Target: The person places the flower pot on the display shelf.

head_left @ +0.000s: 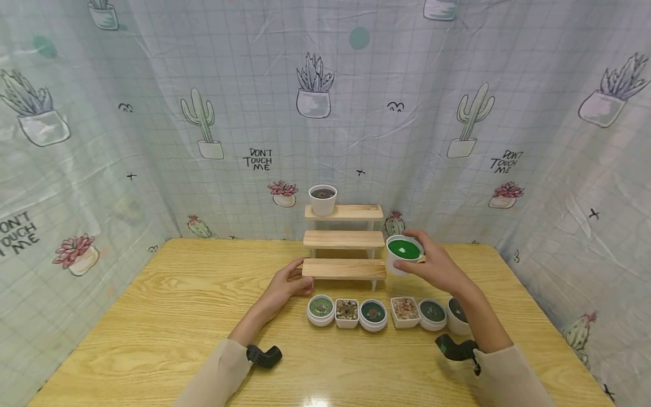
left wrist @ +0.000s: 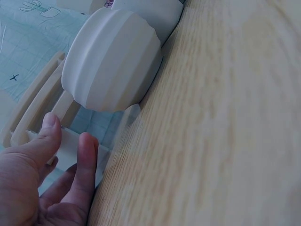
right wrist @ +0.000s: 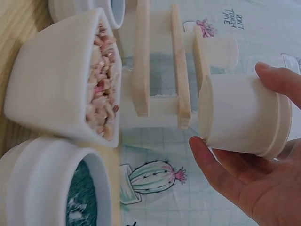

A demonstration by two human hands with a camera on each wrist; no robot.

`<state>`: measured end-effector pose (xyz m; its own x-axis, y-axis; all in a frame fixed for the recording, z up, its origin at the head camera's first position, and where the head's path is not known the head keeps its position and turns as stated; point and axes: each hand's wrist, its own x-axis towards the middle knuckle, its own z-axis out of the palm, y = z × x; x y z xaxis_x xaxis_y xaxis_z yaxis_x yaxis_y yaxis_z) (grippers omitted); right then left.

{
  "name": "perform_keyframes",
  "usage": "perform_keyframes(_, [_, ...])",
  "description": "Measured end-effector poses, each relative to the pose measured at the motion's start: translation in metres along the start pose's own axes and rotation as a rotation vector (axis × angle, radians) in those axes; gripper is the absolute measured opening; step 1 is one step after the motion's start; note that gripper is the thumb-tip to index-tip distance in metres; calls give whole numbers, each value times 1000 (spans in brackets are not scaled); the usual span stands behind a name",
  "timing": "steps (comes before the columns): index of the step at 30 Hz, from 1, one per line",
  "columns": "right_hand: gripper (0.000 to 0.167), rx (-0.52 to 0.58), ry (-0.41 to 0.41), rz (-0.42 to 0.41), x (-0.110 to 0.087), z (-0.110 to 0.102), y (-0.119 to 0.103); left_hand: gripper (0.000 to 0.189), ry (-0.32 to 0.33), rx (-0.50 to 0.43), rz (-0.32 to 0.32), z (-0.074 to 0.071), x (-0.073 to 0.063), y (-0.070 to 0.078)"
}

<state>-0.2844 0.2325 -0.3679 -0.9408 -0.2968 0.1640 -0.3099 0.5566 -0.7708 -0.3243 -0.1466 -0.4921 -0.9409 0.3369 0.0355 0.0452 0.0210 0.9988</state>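
My right hand (head_left: 432, 265) grips a white round pot (head_left: 398, 263) by its sides, thumb in front and fingers behind. Bright green fill with a pale spot shows inside it. The pot is held up off the table beside the right end of a three-step wooden shelf stand (head_left: 343, 269). At the stand's other end, my left hand (head_left: 285, 285) holds the lowest step, thumb at the front and fingers further back. In the left wrist view its thumb (left wrist: 49, 127) overlaps the step ends. Another white pot (head_left: 322, 202) with dark fill stands on the top step, at the left.
Before the stand sits a row of small white pots, including a mossy round one (head_left: 321, 310), a square pebble-filled one (head_left: 347, 312) and a square one with pinkish stones (head_left: 405, 312). My right forearm partly covers the end pot (head_left: 458, 316). A printed curtain (head_left: 234, 113) hangs behind.
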Motion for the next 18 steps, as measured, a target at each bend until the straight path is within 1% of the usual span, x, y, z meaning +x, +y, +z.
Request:
perform_keyframes(5, [83, -11, 0, 14, 4, 0, -2, 79, -1, -1, -12, 1, -1, 0])
perform_keyframes(9, [82, 4, -7, 15, 6, -2, -8, 80, -2, -7, -14, 2, -1, 1])
perform_keyframes(15, [82, 24, 2, -15, 11, -6, -19, 81, 11, 2, -11, 2, -1, 2])
perform_keyframes(18, [81, 33, 6, -22, 15, -6, -22, 81, 6, 6, -12, 1, -1, 1])
